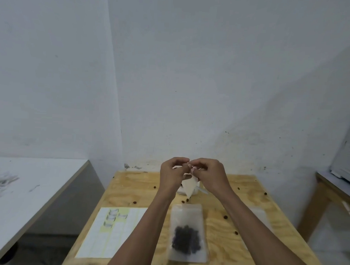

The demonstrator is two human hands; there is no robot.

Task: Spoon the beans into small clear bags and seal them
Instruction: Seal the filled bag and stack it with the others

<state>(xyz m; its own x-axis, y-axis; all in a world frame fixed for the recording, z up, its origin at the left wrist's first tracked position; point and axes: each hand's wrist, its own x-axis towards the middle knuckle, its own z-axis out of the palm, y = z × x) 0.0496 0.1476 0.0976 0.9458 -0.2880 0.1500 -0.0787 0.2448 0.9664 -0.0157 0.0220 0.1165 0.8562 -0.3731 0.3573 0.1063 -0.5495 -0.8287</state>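
Both hands are raised over the far part of the plywood table (pixel 139 193). My left hand (pixel 173 172) and my right hand (pixel 209 175) pinch the top edge of a small clear bag (pixel 188 186), which hangs tilted below the fingers. It looks empty. A second clear bag (pixel 187 233) lies flat on the table near me with a dark heap of beans inside. Several loose beans (pixel 225 217) are scattered over the wood. A white container (pixel 195 190) is mostly hidden behind the held bag; a spoon cannot be made out.
A white and yellow sheet of labels (pixel 109 233) lies at the table's front left. A flat clear bag (pixel 259 216) lies at the right, blurred. A white table (pixel 27 196) stands to the left, a wooden-framed table (pixel 328 189) to the right, and a wall rises right behind.
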